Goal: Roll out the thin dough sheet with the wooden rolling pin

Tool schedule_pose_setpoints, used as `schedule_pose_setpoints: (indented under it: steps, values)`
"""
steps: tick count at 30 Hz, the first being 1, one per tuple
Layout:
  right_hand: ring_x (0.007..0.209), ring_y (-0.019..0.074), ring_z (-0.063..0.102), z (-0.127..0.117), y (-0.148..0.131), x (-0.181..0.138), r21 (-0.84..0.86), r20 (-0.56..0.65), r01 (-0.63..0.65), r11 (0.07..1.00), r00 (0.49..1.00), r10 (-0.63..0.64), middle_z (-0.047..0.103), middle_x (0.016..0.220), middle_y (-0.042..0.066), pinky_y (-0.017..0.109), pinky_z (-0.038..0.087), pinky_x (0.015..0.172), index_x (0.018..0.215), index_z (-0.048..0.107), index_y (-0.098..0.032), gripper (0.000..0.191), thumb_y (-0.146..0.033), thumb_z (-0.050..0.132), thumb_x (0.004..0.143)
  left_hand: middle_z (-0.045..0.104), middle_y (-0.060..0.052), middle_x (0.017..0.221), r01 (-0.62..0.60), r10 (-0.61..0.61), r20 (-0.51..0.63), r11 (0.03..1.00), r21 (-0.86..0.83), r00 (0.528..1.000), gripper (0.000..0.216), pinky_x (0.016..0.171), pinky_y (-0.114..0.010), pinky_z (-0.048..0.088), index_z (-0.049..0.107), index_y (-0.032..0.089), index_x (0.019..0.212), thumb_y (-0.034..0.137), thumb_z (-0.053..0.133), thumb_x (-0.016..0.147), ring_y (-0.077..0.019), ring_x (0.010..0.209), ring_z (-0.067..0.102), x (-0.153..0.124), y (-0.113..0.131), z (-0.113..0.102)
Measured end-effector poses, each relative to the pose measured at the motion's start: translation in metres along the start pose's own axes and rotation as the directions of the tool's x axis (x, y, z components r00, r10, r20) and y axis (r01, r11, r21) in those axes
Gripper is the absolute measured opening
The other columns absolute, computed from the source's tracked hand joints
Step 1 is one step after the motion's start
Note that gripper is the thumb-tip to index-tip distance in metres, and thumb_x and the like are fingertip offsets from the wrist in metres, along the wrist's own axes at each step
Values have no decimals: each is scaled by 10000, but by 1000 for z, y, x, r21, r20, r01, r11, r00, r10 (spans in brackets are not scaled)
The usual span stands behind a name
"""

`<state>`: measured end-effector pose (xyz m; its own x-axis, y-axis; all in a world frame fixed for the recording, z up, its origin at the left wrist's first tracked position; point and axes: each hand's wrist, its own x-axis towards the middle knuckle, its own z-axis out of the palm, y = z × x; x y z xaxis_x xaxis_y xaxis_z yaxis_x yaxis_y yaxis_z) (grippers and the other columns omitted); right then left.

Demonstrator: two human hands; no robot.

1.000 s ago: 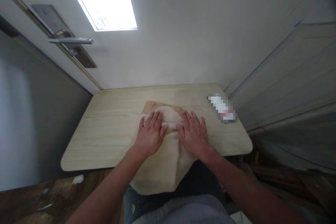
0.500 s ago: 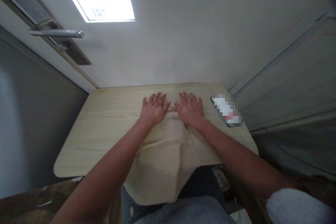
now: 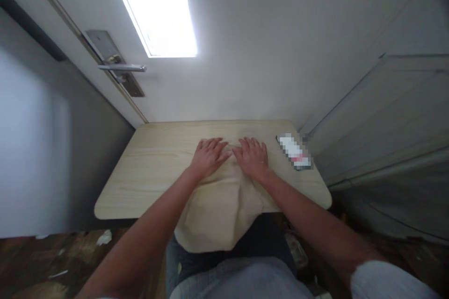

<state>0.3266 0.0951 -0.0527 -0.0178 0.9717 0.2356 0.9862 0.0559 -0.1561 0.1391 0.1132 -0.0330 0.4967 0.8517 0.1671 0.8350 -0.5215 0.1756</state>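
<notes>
A cream cloth (image 3: 217, 205) lies on a small light wooden table (image 3: 154, 168) and hangs over its near edge toward my lap. My left hand (image 3: 209, 155) rests flat on the cloth's far end, fingers spread and open. Beside it my right hand (image 3: 252, 156) also lies flat and open on the cloth, fingers pointing away from me. The two hands nearly touch at the fingers. Neither hand grips anything.
A blurred flat object, perhaps a phone (image 3: 294, 151), lies at the table's far right corner. A white door with a metal lever handle (image 3: 121, 68) stands behind the table. Scraps of litter (image 3: 104, 237) lie on the dark floor at the left.
Both hands slid away from me along the cloth, from its middle to its far end, covering the brown patch seen earlier. The view shifted slightly since half a second ago.
</notes>
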Motion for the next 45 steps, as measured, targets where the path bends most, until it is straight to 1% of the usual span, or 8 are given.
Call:
schedule_pose_setpoints:
  steps: [4,9,16,20,23,26,34,45]
  values:
    - [1341,293,382,-1,-1,-20,6,-29,11,1000,1000,-11,511,1448,113,545,148,1114,1357,533,-211,504,-500,297,1017,563,-37,1383,-58,59,40,998,-25,997,394,1190,-477,170,627,308,1206,516,558,878,-234,1327,436,-19,5,-7]
    - [1300,276,422,-6,-5,-22,44,-45,10,999,999,-8,535,1414,135,516,206,1099,1297,571,-193,478,-488,323,1014,637,-55,1236,-7,7,-21,1000,12,1000,289,1194,-514,153,659,269,1107,435,528,911,-241,1253,493,-37,14,-12]
    - [1385,280,348,-8,-33,-24,54,39,116,992,992,-119,451,1502,103,547,167,1137,1412,481,-238,506,-500,334,1005,630,-61,1255,108,-105,-92,993,38,990,301,1164,-561,207,654,275,1088,479,510,921,-258,1223,514,-86,3,-20]
    - [1441,310,266,-3,-42,-25,34,99,175,984,979,-178,366,1563,68,602,138,1142,1480,395,-282,520,-484,306,1010,512,-73,1445,183,-180,-59,982,45,982,389,1143,-569,255,611,284,1201,516,429,946,-279,1351,418,-98,-5,-13]
    - [1449,324,249,-2,-43,-18,26,117,199,980,973,-200,344,1574,66,615,126,1145,1490,382,-285,542,-508,298,1004,401,-90,1546,236,-233,-51,969,72,971,512,1142,-584,249,459,268,1402,508,279,988,-284,1436,310,-92,-7,-7]
    - [1441,322,263,0,-45,-8,22,109,187,982,976,-188,351,1570,70,611,131,1146,1496,372,-284,553,-520,278,1004,357,-91,1574,276,-272,-57,954,112,961,573,1140,-606,234,351,261,1489,509,199,995,-298,1452,279,-80,-10,-4]
    - [1409,325,307,11,-50,24,30,117,129,991,984,-132,370,1559,71,603,173,1132,1504,359,-279,586,-558,253,1000,392,-61,1556,313,-305,-79,941,129,949,601,1128,-584,269,367,287,1485,522,112,995,-284,1417,330,-49,-28,0]
    - [1353,328,378,22,-53,75,28,67,115,993,991,-117,439,1501,142,574,248,1093,1477,386,-188,605,-548,276,1003,417,-80,1532,331,-329,-38,941,69,943,573,1103,-608,290,407,304,1455,539,162,993,-289,1400,349,-5,-63,3]
